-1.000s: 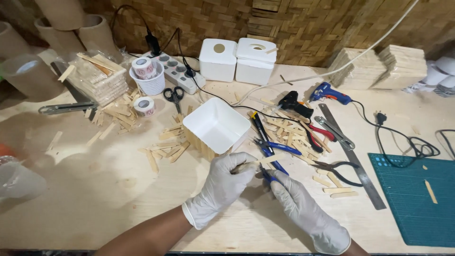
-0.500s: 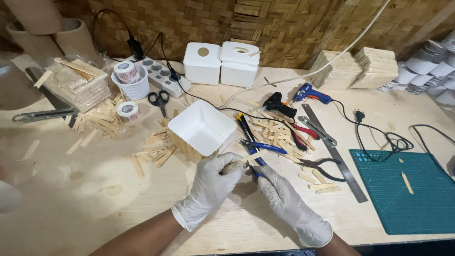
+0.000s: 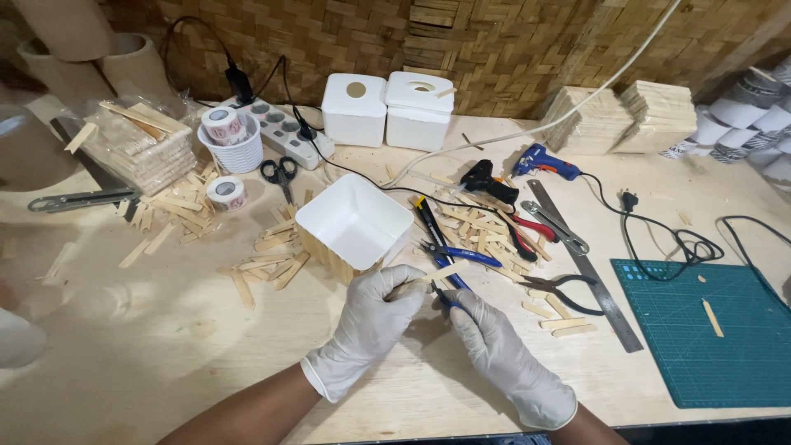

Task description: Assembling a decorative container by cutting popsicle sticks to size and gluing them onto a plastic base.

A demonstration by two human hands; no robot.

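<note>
**White-gloved hands work a wooden stick beside a half-clad box**

Pale plywood forms the table [image 3: 124,363], and going from its left side, a clear bag of stacked flat wooden sticks [image 3: 136,148] sits near the woven wall, with a white ribbed cup holding a tape roll [image 3: 231,142] just right of it. A second small tape roll [image 3: 225,192] lies below the cup among loose sticks, and black-handled scissors [image 3: 282,173] lie beside a white power strip [image 3: 283,130].

Near the middle stands a white square plastic box [image 3: 354,222], tilted, with wooden sticks lining its lower outer wall. Directly below it, the left hand in a white glove [image 3: 375,325] has its grip pinched shut on a thin flat wooden stick [image 3: 435,274], which juts up and to the right from the fingers. The right hand in a white glove [image 3: 498,354] sits just beside it, grip closed on a small blue-handled tool [image 3: 443,298] whose tip meets the stick from beneath; what kind of tool it is cannot be told.

Further right, blue-handled pliers [image 3: 453,251] and a black-handled pair [image 3: 564,290] rest among scattered sticks. A blue glue gun [image 3: 544,161] lies behind them, a long steel ruler [image 3: 585,264] runs diagonally, and a green cutting mat [image 3: 713,330] covers the table's right end.
</note>
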